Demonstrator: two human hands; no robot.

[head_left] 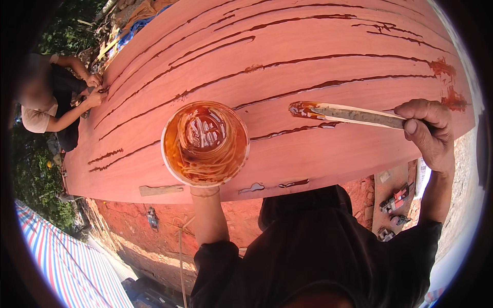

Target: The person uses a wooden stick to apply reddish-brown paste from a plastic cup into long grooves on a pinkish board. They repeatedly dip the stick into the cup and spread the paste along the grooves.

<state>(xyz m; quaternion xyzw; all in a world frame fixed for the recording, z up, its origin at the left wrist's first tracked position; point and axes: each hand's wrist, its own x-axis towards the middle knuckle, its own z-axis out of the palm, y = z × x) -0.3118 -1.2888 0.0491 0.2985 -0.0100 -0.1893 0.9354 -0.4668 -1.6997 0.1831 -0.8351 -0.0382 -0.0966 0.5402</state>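
1. Pinches a flat wooden stick (367,116) between thumb and fingers of the right hand (431,131), above the reddish panel (318,159), toward its near right corner.
2. Points the stick's long axis leftward from that hand, red-brown coated tip toward the round tub (215,167) but short of touching.
3. Shows the tub beyond the left forearm (209,220), by the panel's near edge; cannot tell the grip of the left hand, hidden behind it.
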